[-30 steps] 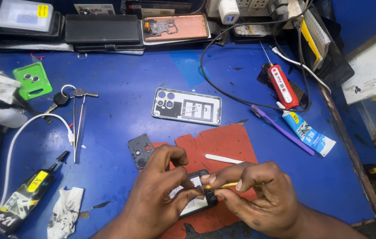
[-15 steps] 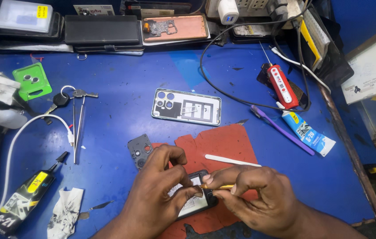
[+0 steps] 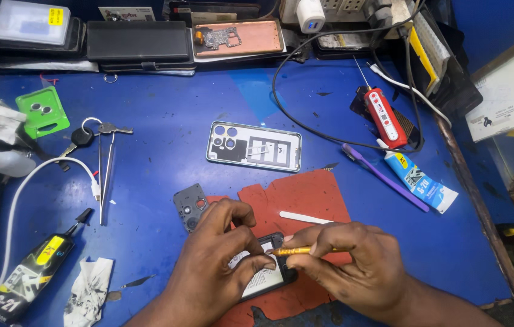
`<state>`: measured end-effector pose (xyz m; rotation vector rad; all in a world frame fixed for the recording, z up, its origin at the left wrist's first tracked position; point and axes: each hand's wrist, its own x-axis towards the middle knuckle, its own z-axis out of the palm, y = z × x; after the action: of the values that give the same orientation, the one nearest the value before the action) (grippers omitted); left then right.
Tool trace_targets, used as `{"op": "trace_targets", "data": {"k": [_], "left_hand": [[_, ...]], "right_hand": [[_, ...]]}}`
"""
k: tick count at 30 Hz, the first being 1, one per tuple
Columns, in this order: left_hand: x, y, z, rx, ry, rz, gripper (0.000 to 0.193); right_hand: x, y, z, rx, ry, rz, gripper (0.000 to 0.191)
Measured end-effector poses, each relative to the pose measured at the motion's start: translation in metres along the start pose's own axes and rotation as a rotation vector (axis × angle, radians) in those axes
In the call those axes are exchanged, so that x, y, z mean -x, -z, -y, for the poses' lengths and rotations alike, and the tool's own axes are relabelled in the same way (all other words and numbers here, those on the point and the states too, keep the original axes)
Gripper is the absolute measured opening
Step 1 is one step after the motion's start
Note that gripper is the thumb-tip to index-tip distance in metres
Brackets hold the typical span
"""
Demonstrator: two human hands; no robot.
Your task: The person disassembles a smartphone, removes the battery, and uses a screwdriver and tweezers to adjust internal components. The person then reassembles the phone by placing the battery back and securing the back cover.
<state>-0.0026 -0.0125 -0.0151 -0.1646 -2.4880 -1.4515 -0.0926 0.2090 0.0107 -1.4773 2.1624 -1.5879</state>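
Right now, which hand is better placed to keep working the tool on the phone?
The right hand, probably. It already pinches the thin yellow tool with the tip at the top edge of the small dark phone. The left hand is busy steadying that phone on the red mat.

phone (image 3: 266,272) | tilted slightly | hands (image 3: 220,266) shifted a little lower

Open blue tabletop (image 3: 148,181) – cluttered edges

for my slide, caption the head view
Left hand steadies a phone while right hand applies a yellow tool.
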Motion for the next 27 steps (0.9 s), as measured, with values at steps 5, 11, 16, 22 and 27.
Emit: {"op": "trace_targets", "data": {"k": [5, 11, 16, 22, 27], "left_hand": [[0.000, 0.001, 0.000, -0.002, 0.008, 0.018, 0.023], [-0.002, 0.003, -0.006, 0.014, 0.005, 0.075, 0.029], [-0.004, 0.012, -0.015, -0.009, 0.002, 0.182, 0.063], [-0.004, 0.016, -0.019, -0.248, 0.000, 0.337, 0.077], [-0.006, 0.015, -0.020, -0.346, 0.003, 0.424, 0.072]], "right_hand": [[-0.005, 0.003, 0.000, 0.047, 0.102, 0.049, 0.035], [-0.003, 0.003, -0.001, -0.094, 0.053, 0.117, 0.034], [0.001, 0.010, -0.003, -0.225, -0.015, 0.081, 0.041], [-0.002, 0.036, -0.002, 0.082, -0.131, 0.198, 0.034], [-0.005, 0.039, 0.000, 0.115, -0.295, 0.475, 0.019]]}}
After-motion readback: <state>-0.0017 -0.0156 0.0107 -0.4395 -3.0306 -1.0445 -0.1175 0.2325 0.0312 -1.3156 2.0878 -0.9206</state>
